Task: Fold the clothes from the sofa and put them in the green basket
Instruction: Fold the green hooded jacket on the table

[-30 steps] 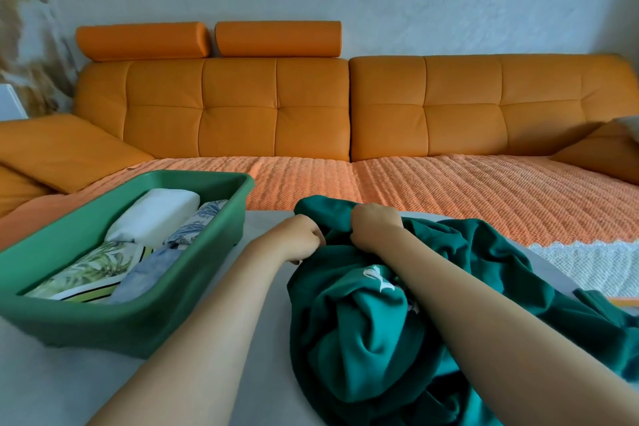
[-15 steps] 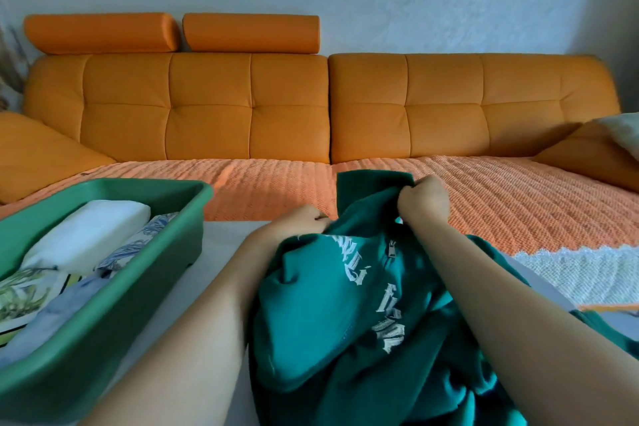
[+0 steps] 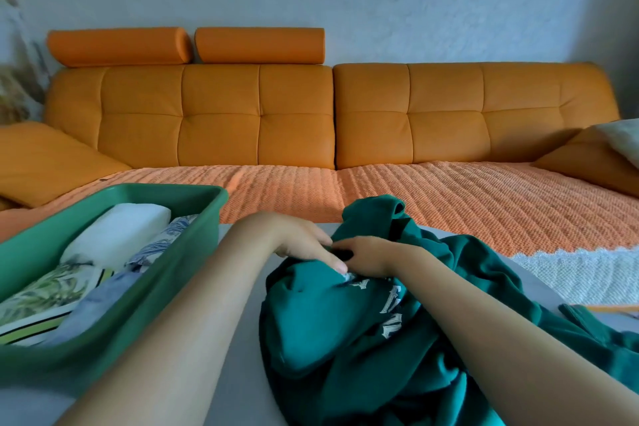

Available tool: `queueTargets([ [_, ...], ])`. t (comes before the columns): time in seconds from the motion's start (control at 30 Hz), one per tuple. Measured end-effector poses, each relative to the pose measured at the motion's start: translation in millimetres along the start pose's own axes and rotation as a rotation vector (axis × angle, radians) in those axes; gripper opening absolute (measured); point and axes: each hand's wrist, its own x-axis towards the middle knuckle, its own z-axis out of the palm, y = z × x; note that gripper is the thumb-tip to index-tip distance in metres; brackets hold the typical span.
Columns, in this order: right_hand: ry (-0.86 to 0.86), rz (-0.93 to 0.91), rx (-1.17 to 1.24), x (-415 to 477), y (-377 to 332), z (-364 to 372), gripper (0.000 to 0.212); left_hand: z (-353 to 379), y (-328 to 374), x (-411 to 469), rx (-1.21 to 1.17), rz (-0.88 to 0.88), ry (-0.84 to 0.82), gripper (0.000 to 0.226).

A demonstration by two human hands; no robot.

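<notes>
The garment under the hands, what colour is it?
The garment is dark teal green with white lettering, head view.

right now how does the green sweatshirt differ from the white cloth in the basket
The green sweatshirt lies crumpled; the white cloth is neatly folded. The sweatshirt is on the grey surface, under the left hand and right hand; the white cloth sits in the green basket, untouched. Both are fabric.
</notes>
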Motion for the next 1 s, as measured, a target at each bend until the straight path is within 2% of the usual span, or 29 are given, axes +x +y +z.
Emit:
queueTargets([
  [0.1, -0.043, 0.090, -0.127, -8, -3, 9, 0.059, 23, -1, 1, 0.043, -0.061, 0.009, 0.102],
  [0.17, -0.011, 0.094, -0.201, -15, -9, 11, 0.050, 44, -3, 3, 0.057, -0.069, 0.019, 0.105],
  [0.27, 0.131, 0.071, -0.224, -33, -18, 10, 0.050, 64, -10, 1, -0.098, -0.039, 0.082, 0.102],
  [0.33, 0.292, 0.001, -0.169, -50, -24, 8, 0.045, 61, -14, -8, -0.119, 0.001, 0.211, 0.091],
  [0.4, 0.420, -0.103, -0.071, -69, -31, 8, 0.025, 55, -17, -20, -0.068, 0.055, 0.435, 0.063],
  [0.47, 0.420, -0.166, 0.068, -92, -39, 13, 0.009, 53, -17, -38, -0.080, 0.157, 0.674, 0.022],
  [0.53, 0.354, -0.175, 0.112, -110, -46, 21, 0.012, 58, -9, -58, -0.129, 0.260, 0.787, 0.019],
  [0.63, 0.278, -0.131, 0.109, -135, -57, 27, 0.026, 71, 5, -84, -0.176, 0.323, 0.657, 0.011],
  [0.7, 0.165, -0.060, 0.099, -149, -60, 28, 0.046, 80, 9, -94, -0.155, 0.313, 0.482, 0.007],
  [0.77, 0.013, 0.014, -0.065, -159, -57, 34, 0.072, 84, 11, -98, -0.103, 0.266, 0.373, 0.009],
  [0.8, -0.057, 0.045, -0.150, -162, -54, 39, 0.087, 84, 10, -98, -0.067, 0.238, 0.345, 0.014],
  [0.87, -0.126, 0.072, -0.316, -163, -48, 50, 0.116, 84, 4, -93, 0.050, 0.183, 0.275, 0.051],
  [0.93, -0.101, 0.042, -0.465, -155, -41, 57, 0.124, 86, -4, -85, 0.210, 0.116, 0.217, 0.099],
  [1.0, -0.048, -0.001, -0.552, -143, -33, 57, 0.120, 91, -13, -72, 0.328, 0.078, 0.223, 0.122],
])
